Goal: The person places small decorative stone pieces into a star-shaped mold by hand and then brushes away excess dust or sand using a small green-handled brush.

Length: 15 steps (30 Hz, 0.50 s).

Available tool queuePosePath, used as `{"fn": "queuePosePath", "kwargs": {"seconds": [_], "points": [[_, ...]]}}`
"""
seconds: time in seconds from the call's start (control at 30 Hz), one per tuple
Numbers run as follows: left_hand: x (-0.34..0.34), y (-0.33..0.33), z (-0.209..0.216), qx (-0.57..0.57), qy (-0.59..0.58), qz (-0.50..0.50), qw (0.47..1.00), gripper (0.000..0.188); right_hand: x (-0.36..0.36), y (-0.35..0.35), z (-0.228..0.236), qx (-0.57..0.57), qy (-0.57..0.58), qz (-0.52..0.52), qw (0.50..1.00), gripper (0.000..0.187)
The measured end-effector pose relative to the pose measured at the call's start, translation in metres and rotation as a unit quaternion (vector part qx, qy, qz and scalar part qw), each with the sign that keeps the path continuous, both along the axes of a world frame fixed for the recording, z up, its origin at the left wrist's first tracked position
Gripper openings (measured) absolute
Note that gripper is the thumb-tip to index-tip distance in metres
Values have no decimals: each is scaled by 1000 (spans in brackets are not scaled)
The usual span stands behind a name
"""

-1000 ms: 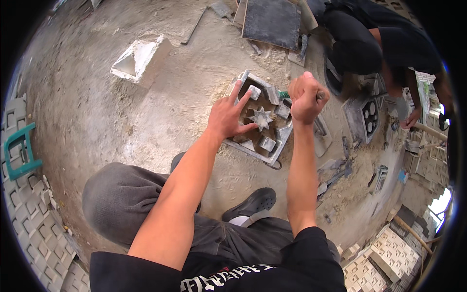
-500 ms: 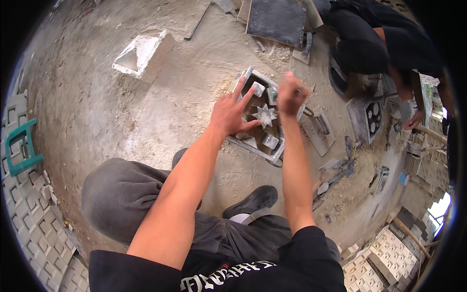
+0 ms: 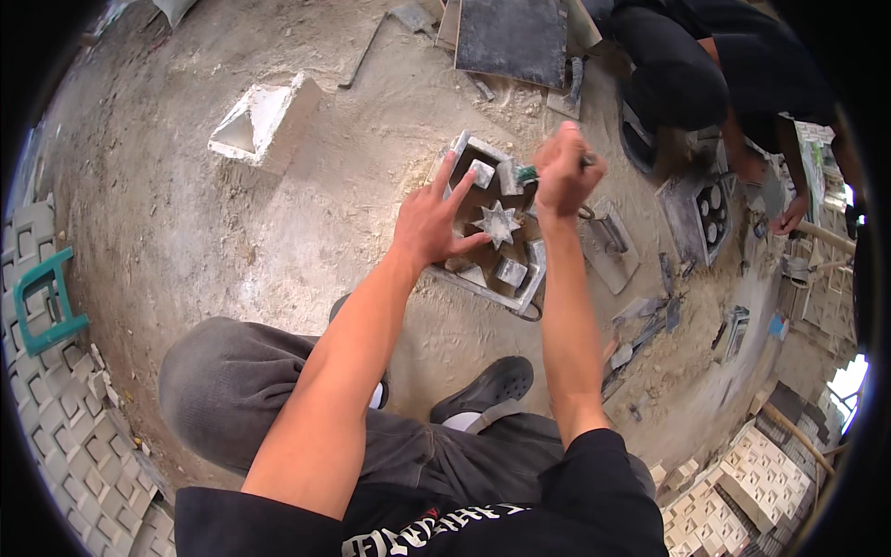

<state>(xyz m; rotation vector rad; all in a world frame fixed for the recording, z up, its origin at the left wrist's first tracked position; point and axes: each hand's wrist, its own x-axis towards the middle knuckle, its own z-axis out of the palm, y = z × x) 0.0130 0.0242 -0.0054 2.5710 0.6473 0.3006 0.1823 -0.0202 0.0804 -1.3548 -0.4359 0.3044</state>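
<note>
The grey mould [image 3: 535, 269] lies on the dusty floor before us, its recesses facing up. From the left, a white hollow block [image 3: 295, 123] sits well apart from it. Our left hand [image 3: 429, 223] has its grip released, fingers spread over the mould's left side; if its pressure is light or uneven, we judge, the mould could skid on the loose grit. In the middle, the eight-pointed star [image 3: 498, 225] has narrow notches where dust could lodge and go unnoticed. Next, a green-ended tool [image 3: 527, 174] is clasped in the grip of our right hand [image 3: 568, 176]; we cannot tell whether its end touches metal, but a hasty stroke could scrape our knuckles on the rim. Rightmost, a float [image 3: 608, 255] lies close enough for our wrist to catch.
</note>
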Motion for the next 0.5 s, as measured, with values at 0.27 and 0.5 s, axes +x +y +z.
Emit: {"fn": "queuePosePath", "kwargs": {"seconds": [0.27,0.5], "points": [[4,-5,2,-19,22,-4,1000,94,-6,-10,-40,-48,-45,-11,998,44],[6,-7,-3,-2,-14,10,1000,95,-18,-13,-5,-28,-14,-56,998,44]]}}
